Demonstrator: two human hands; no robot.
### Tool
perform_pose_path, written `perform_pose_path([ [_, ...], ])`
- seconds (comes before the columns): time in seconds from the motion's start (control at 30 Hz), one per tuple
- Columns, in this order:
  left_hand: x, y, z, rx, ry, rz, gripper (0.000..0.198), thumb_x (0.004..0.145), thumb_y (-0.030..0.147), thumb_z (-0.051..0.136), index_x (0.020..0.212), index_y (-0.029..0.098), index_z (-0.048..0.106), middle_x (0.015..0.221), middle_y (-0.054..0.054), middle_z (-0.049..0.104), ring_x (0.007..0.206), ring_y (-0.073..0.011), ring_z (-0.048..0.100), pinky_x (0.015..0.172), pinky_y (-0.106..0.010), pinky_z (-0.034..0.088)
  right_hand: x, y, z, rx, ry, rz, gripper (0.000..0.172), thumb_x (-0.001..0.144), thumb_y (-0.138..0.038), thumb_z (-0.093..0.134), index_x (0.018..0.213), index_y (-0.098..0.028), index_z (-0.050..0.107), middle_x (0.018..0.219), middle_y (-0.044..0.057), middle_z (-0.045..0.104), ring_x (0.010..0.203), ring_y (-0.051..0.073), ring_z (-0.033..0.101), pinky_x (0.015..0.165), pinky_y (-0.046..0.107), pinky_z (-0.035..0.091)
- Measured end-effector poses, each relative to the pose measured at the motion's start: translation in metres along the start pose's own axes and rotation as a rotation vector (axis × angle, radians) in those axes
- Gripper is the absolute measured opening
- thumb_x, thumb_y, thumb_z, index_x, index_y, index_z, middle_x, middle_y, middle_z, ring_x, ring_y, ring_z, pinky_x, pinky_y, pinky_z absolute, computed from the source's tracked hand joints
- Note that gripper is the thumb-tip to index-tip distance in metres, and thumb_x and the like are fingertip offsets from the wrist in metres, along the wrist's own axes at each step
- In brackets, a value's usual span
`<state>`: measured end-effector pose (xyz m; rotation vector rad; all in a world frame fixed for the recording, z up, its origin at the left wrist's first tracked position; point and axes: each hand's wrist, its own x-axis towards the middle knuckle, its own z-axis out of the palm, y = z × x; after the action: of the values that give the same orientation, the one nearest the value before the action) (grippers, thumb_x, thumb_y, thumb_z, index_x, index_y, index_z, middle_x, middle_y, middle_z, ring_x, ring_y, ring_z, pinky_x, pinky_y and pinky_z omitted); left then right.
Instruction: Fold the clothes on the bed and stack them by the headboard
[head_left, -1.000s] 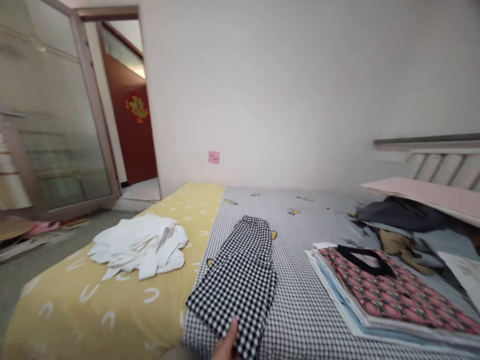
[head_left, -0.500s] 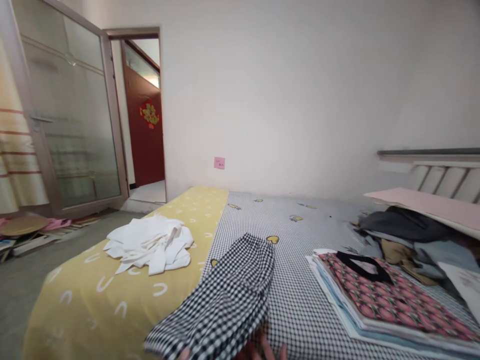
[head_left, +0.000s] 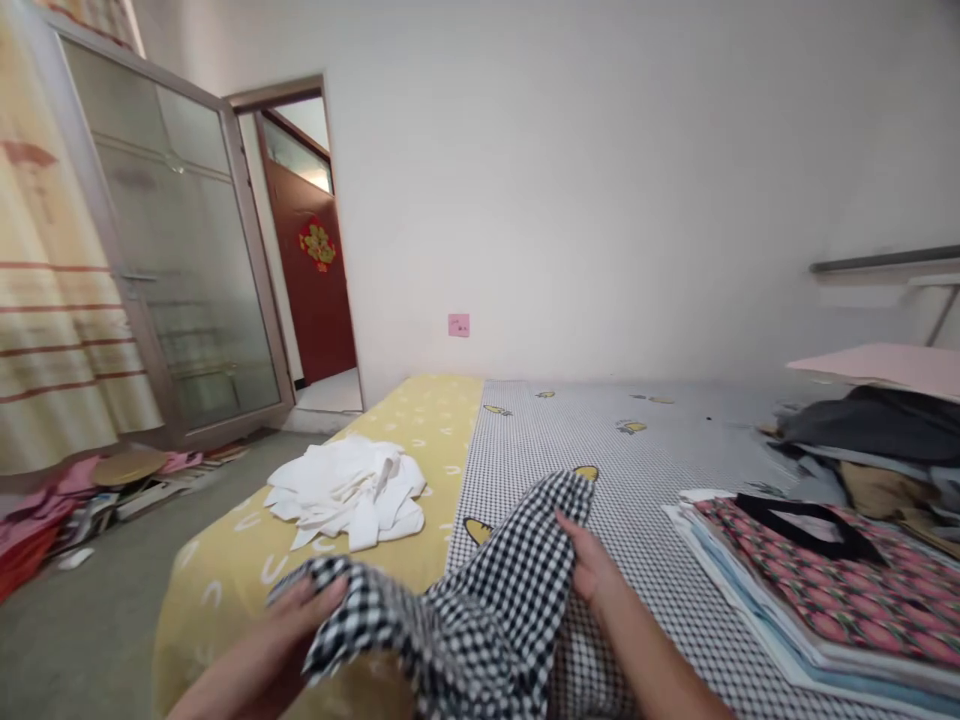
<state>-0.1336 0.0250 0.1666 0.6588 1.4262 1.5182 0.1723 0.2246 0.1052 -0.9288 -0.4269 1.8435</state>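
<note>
A black-and-white checked garment (head_left: pixel 487 610), apparently a pair of pants, lies partly lifted at the front of the bed, its middle sagging in folds. My left hand (head_left: pixel 296 625) is closed on its left end, thumb on top, and holds that end raised above the yellow cloth. Along the far right edge, my right hand (head_left: pixel 589 560) pinches the fabric between thumb and fingers; some of those fingers are hidden behind it. Beyond my left hand sits a crumpled white garment (head_left: pixel 352 490) on the yellow part of the bed.
To the right, a stack of folded clothes (head_left: pixel 825 580) has a pink patterned top uppermost. Behind it are a heap of dark and brown clothes (head_left: pixel 862 440) and a pink board (head_left: pixel 885 367). A glass door (head_left: pixel 172 250) stands ajar at left, above items on the floor.
Both hands have come up into view, gripping the checked garment. Its left end is now raised and bent, where before it lay long and flatter. The view has turned slightly left.
</note>
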Motion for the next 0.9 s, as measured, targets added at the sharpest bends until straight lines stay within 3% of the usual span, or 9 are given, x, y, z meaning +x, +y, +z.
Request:
perform_pose_path([
  [0.13, 0.009, 0.076, 0.039, 0.051, -0.345, 0.055, 0.053, 0.049, 0.042, 0.094, 0.086, 0.015, 0.070, 0.091, -0.009, 0.077, 0.100, -0.0312, 0.069, 0.092, -0.041, 0.051, -0.007, -0.078, 0.008, 0.041, -0.043, -0.243, 0.044, 0.087, -0.033, 0.067, 0.129, -0.018, 0.060, 0.122, 0.014, 0.071, 0.113, 0.028, 0.067, 0.103, 0.050, 0.052],
  [0.27, 0.049, 0.088, 0.071, 0.154, -0.505, 0.114, 0.048, 0.061, 0.049, 0.086, 0.090, 0.013, 0.070, 0.089, -0.011, 0.076, 0.096, -0.0304, 0.069, 0.092, -0.042, 0.050, -0.029, -0.114, -0.035, 0.100, 0.019, -0.443, 0.042, 0.086, -0.031, 0.068, 0.126, -0.019, 0.063, 0.126, 0.013, 0.070, 0.117, 0.028, 0.065, 0.103, 0.049, 0.053],
  [0.37, 0.083, 0.056, 0.072, 0.588, -0.485, 0.154, 0.037, 0.080, 0.050, 0.067, 0.093, 0.016, 0.069, 0.090, -0.010, 0.076, 0.096, -0.0280, 0.069, 0.092, -0.041, 0.050, -0.037, -0.094, -0.090, 0.163, 0.187, -0.402, 0.037, 0.086, -0.026, 0.066, 0.123, -0.019, 0.065, 0.124, 0.012, 0.071, 0.116, 0.027, 0.066, 0.101, 0.050, 0.054],
  [0.5, 0.105, -0.001, 0.056, 1.347, -0.192, 0.161, 0.008, 0.075, 0.022, 0.063, 0.081, 0.017, 0.065, 0.102, -0.014, 0.073, 0.110, -0.0379, 0.062, 0.102, -0.058, 0.039, -0.039, -0.042, -0.158, 0.229, 0.443, -0.277, 0.042, 0.082, -0.012, 0.064, 0.124, -0.020, 0.062, 0.119, 0.011, 0.073, 0.111, 0.026, 0.069, 0.095, 0.048, 0.057],
  [0.57, 0.106, -0.026, 0.053, 1.495, -0.104, 0.252, 0.017, 0.076, 0.014, 0.058, 0.091, 0.017, 0.066, 0.123, -0.018, 0.067, 0.120, -0.0398, 0.056, 0.106, -0.063, 0.032, -0.040, -0.022, -0.179, 0.245, 0.477, -0.289, 0.047, 0.081, -0.008, 0.064, 0.125, -0.023, 0.061, 0.120, 0.008, 0.073, 0.108, 0.023, 0.070, 0.094, 0.045, 0.058],
  [0.63, 0.104, -0.048, 0.061, 1.591, -0.046, 0.477, 0.028, 0.085, 0.013, 0.047, 0.105, 0.019, 0.065, 0.140, -0.017, 0.057, 0.128, -0.0348, 0.052, 0.110, -0.058, 0.031, -0.039, -0.010, -0.190, 0.242, 0.467, -0.338, 0.048, 0.080, -0.008, 0.068, 0.124, -0.025, 0.062, 0.121, 0.005, 0.073, 0.105, 0.022, 0.071, 0.093, 0.042, 0.059],
  [0.73, 0.094, -0.080, 0.097, 1.512, -0.120, 0.756, 0.033, 0.092, 0.016, 0.040, 0.109, 0.021, 0.068, 0.142, -0.014, 0.058, 0.131, -0.0300, 0.051, 0.114, -0.050, 0.030, -0.033, -0.007, -0.195, 0.225, 0.471, -0.359, 0.045, 0.078, -0.008, 0.072, 0.120, -0.023, 0.064, 0.119, 0.006, 0.074, 0.102, 0.022, 0.072, 0.092, 0.041, 0.059],
  [0.83, 0.078, -0.111, 0.154, 1.260, -0.419, 0.732, 0.029, 0.092, 0.025, 0.051, 0.116, 0.025, 0.067, 0.132, -0.010, 0.063, 0.121, -0.0280, 0.057, 0.108, -0.043, 0.039, -0.030, -0.009, -0.196, 0.230, 0.492, -0.332, 0.041, 0.078, -0.008, 0.072, 0.116, -0.021, 0.065, 0.115, 0.007, 0.075, 0.101, 0.022, 0.072, 0.091, 0.041, 0.060],
  [0.9, 0.067, -0.127, 0.193, 1.148, -0.480, 0.659, 0.040, 0.090, 0.032, 0.056, 0.129, 0.024, 0.060, 0.136, -0.011, 0.058, 0.120, -0.0283, 0.057, 0.105, -0.041, 0.041, -0.030, -0.009, -0.196, 0.233, 0.490, -0.337, 0.040, 0.079, -0.008, 0.072, 0.116, -0.021, 0.065, 0.113, 0.006, 0.076, 0.098, 0.021, 0.073, 0.090, 0.041, 0.060],
])
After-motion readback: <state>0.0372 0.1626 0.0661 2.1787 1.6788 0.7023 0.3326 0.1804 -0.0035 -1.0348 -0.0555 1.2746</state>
